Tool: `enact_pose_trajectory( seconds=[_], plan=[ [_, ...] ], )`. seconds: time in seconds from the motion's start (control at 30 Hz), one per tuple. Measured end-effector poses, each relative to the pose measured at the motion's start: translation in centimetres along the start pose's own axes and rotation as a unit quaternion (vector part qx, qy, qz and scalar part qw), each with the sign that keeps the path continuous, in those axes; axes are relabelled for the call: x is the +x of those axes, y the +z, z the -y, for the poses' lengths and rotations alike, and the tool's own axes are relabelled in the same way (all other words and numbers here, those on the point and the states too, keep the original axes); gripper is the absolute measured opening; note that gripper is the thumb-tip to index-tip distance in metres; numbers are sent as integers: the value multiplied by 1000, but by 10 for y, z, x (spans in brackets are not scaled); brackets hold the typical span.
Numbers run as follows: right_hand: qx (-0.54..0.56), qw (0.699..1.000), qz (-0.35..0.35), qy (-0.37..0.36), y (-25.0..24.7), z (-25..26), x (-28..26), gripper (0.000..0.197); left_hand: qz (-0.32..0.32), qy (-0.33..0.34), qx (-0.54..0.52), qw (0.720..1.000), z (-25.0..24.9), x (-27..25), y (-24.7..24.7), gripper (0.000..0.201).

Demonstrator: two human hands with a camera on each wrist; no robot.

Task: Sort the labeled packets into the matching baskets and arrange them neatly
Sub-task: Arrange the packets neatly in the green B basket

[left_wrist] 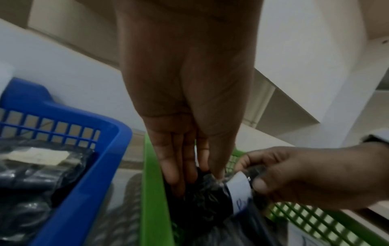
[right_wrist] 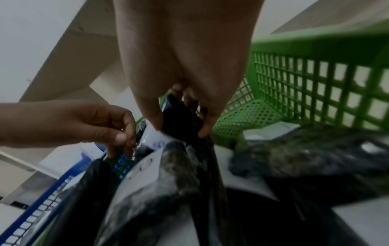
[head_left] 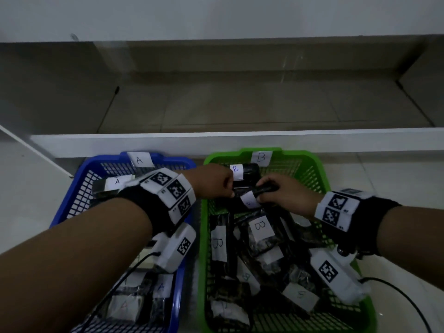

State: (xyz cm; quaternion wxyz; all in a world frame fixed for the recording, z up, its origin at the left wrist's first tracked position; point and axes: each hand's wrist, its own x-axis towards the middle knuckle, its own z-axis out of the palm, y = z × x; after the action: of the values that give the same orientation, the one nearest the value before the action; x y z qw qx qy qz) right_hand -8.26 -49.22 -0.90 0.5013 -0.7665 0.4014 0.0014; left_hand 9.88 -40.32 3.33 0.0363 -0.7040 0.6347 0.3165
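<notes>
A blue basket (head_left: 79, 179) tagged A stands left of a green basket (head_left: 314, 164) tagged B. Both hold dark packets with white labels. My left hand (head_left: 229, 192) reaches across into the far end of the green basket and pinches one end of a dark packet (head_left: 245, 192) with a white label. My right hand (head_left: 260, 192) grips the other end of that packet. The left wrist view shows my left fingers (left_wrist: 179, 166) on the crinkled packet (left_wrist: 202, 199). In the right wrist view my right hand (right_wrist: 181, 128) is curled round the packet (right_wrist: 181, 114).
Another B packet (head_left: 247, 171) stands against the green basket's far wall. Several B packets (head_left: 260, 234) lie loosely in its middle and near end. A packets (head_left: 113, 185) lie in the blue basket. A white shelf edge (head_left: 216, 140) runs just behind both baskets.
</notes>
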Motion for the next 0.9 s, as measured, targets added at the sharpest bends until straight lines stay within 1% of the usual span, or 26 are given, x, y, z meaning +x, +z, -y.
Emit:
enact_pose_trajectory(
  seconds=[0.07,0.13,0.23,0.3,0.37,0.43,0.5,0.57,0.67,0.77,0.83,0.87,0.9],
  plan=[
    [-11,999,-39,-11,-3,-2,1,19,24,7,21,999,-6,0,5,35],
    [-41,998,-55,-13,-15,-6,5,15,60,4,30,998,-14,1,9,43],
    [-108,994,-17,4,-38,-16,6,14,148,-3,22,989,-28,1,21,51],
    [-117,993,12,11,-47,-20,6,20,178,-1,16,984,-36,1,30,56],
    [-109,993,36,2,-48,-17,4,27,201,1,-3,980,-40,0,31,54],
    [-109,992,59,-14,-43,-11,5,32,215,11,-6,977,-43,-1,25,53],
    [-112,992,62,-12,-31,-6,8,33,220,31,14,975,-44,-5,20,53],
    [-111,993,44,-5,-16,-1,9,31,227,42,31,972,-46,-11,20,56],
    [-167,986,-4,-24,5,6,12,31,218,51,7,975,-43,-15,24,52],
    [-237,970,-51,-18,17,12,11,36,187,32,-10,982,-34,-17,23,45],
    [-258,964,-58,8,22,12,10,37,190,22,0,982,-29,-19,19,43],
    [-259,964,-59,22,23,13,8,31,201,23,6,979,-27,-20,16,44],
    [-266,962,-54,33,23,13,8,18,216,26,14,976,-25,-21,14,47]
  ],
)
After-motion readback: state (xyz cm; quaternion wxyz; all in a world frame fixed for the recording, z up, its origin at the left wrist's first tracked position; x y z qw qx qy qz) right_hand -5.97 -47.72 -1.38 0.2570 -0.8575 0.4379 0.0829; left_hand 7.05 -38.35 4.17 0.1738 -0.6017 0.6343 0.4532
